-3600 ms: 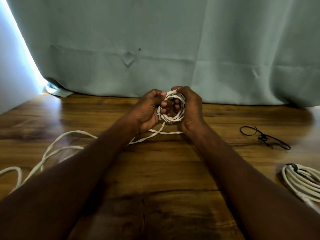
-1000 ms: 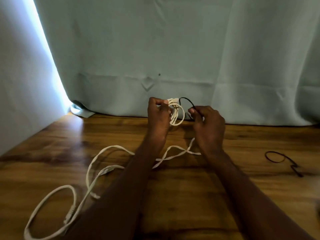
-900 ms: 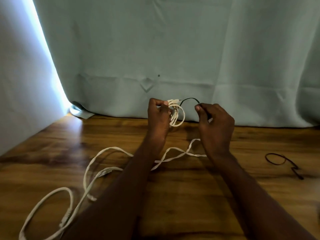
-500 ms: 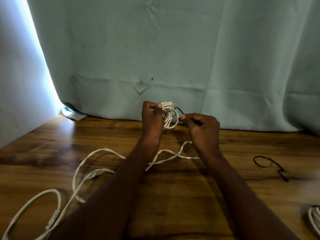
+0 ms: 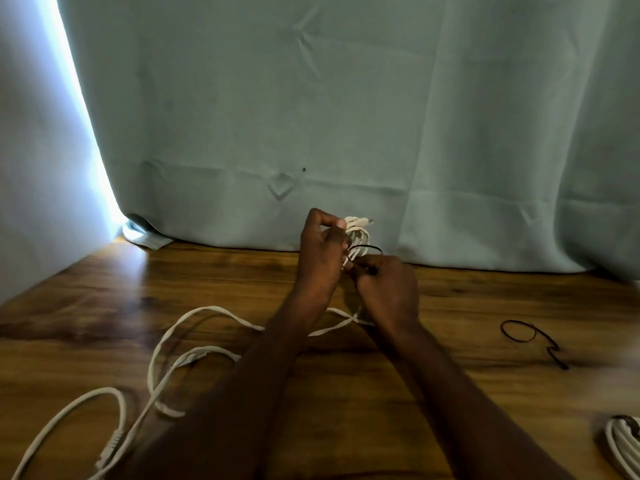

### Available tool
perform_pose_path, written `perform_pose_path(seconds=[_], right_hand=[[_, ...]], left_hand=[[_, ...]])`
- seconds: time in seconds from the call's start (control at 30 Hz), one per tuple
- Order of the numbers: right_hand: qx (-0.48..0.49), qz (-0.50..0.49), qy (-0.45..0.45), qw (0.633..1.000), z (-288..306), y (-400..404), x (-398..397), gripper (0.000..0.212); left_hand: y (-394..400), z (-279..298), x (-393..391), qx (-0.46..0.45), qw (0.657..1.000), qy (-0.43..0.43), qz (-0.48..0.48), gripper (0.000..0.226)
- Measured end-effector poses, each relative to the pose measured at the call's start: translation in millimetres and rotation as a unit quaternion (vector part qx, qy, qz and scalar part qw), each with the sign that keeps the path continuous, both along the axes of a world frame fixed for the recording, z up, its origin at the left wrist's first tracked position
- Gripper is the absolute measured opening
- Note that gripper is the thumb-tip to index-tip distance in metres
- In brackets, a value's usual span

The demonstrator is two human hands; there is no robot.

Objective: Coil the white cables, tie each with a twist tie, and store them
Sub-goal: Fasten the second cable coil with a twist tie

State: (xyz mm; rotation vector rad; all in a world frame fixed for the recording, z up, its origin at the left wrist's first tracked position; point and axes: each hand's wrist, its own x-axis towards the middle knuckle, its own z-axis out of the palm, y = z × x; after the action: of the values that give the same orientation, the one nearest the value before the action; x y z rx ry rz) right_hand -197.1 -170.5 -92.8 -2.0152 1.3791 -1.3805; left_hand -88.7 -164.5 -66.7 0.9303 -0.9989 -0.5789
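- Pale curtain behind a wooden counter.
- Left hand grips a small white cable coil held above it.
- Right hand pinches a black twist tie looped round the coil.
- Tying step; next, twist the ends tight.

Loose cable left, spare tie right, on table.

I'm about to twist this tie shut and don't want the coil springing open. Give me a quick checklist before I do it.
1. Left hand pinches the small coil: ok.
2. Right hand holds the black twist tie: ok.
3. Tie looped over the coil: ok.
4. Tie ends crossed: cannot tell, hidden by fingers.
5. Whole cable coiled: not ok, loose white cable trails on the table.
6. Spare tie nearby: ok.
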Motion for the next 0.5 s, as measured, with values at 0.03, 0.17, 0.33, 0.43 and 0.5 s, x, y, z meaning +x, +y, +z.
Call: perform_pose_path(seconds=[0.03, 0.17, 0.33, 0.43, 0.5], right_hand=[[-0.006, -0.034, -0.002, 0.999, 1, 1, -1, 0.015], [-0.019, -0.091, -0.012, 0.996, 6, 4, -5, 0.017], [-0.015, -0.050, -0.041, 0.998, 2, 1, -9, 0.025], [0.087, 0.080, -0.178, 0.977, 5, -1, -8, 0.031], [0.165, 0.141, -0.272, 0.938, 11, 2, -5, 0.027]], left_hand=[[3, 2, -2, -0.005, 1.000, -0.025, -0.002, 0.006], [3, 1, -7, 0.006, 0.995, -0.096, -0.025, 0.008], [4, -9, -20, 0.041, 0.991, -0.118, -0.053, 0.014], [4, -5, -21, 0.048, 0.993, -0.092, -0.051, 0.015], [2, -4, -18, 0.052, 0.995, -0.073, -0.045, 0.019]])
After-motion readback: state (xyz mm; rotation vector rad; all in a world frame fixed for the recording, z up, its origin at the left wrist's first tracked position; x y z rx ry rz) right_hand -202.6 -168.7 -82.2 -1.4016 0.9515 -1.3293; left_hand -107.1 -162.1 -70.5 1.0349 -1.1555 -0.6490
